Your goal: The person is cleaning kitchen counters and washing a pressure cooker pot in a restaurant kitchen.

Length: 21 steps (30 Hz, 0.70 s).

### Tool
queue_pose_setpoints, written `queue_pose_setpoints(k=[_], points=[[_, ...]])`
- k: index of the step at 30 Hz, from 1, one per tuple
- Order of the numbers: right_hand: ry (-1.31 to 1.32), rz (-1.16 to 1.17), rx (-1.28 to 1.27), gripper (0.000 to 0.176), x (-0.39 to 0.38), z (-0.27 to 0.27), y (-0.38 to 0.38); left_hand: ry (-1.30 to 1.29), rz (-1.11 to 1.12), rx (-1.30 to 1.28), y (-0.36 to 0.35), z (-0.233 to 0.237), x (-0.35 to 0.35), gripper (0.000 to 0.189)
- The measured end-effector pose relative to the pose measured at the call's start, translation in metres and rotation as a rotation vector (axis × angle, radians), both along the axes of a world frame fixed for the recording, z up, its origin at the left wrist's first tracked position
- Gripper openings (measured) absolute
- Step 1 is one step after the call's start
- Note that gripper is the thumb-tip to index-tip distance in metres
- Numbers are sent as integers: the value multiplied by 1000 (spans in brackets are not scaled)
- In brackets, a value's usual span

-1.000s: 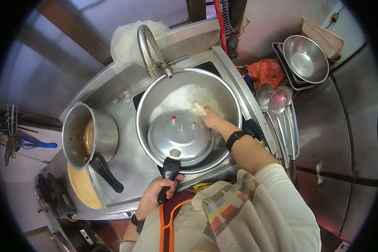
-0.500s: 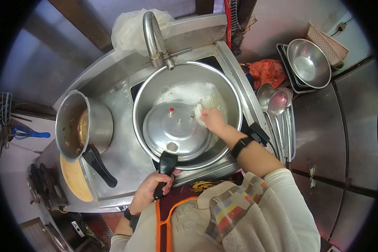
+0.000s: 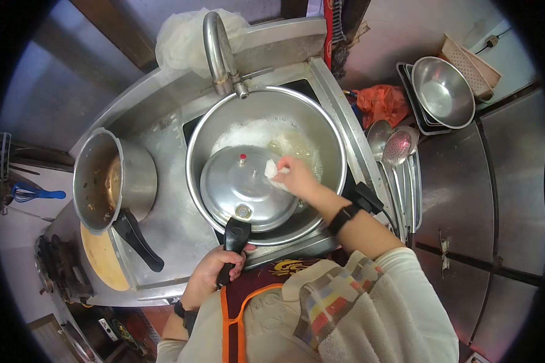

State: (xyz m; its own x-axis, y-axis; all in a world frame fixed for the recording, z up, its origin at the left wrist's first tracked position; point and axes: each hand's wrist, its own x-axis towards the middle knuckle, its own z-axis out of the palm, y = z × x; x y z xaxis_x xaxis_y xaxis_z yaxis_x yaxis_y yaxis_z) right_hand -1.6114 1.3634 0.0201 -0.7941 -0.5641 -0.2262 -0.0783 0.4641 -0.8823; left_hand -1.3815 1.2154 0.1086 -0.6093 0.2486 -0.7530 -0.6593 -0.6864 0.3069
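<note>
My left hand (image 3: 221, 266) is closed around the black handle (image 3: 235, 239) of a pressure cooker lid (image 3: 236, 187). The lid rests tilted inside a large steel basin (image 3: 194, 139), its domed side up with a red-tipped valve. White suds float on the water (image 3: 257, 130) behind it. In my right hand (image 3: 297, 175) a white wad, like a cloth or scouring pad (image 3: 272, 170), is pinched against the right part of the lid. Part of the wad is hidden by my fingers.
A steel pressure cooker pot (image 3: 136, 181) with food residue stands left of the basin, near a round yellowish board (image 3: 103, 260). The faucet (image 3: 221, 54) arches over the basin's back rim. Ladles and a skimmer (image 3: 397, 147) lie to the right, below a steel bowl (image 3: 443, 92).
My right hand has moved left and slightly in from the lid's right edge, carrying the white wad over its top. My left hand keeps its hold on the handle.
</note>
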Motion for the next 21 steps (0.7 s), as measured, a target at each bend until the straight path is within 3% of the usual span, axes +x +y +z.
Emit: queue_pose_setpoints(k=[2, 5, 8, 11, 14, 17, 21], points=[[-267, -20, -61, 30, -28, -20, -4, -10, 4, -27, 2, 1, -1, 43], [-498, 248, -152, 37, -48, -9, -5, -1, 8, -24, 1, 0, 0, 43], [-479, 81, 33, 41, -64, -31, -3, -10, 27, -16, 2, -1, 2, 43], [67, 182, 461, 38, -72, -51, 2, -4, 49, -1, 3, -2, 3, 43], [199, -168, 489, 34, -72, -90, -7, -5, 64, 18, 3, -3, 3, 44], [-410, -343, -114, 30, -49, -35, -22, -6, 62, 14, 4, -2, 3, 44], [-90, -42, -83, 17, -25, -20, -28, 7, 53, 11, 3, -1, 2, 44]])
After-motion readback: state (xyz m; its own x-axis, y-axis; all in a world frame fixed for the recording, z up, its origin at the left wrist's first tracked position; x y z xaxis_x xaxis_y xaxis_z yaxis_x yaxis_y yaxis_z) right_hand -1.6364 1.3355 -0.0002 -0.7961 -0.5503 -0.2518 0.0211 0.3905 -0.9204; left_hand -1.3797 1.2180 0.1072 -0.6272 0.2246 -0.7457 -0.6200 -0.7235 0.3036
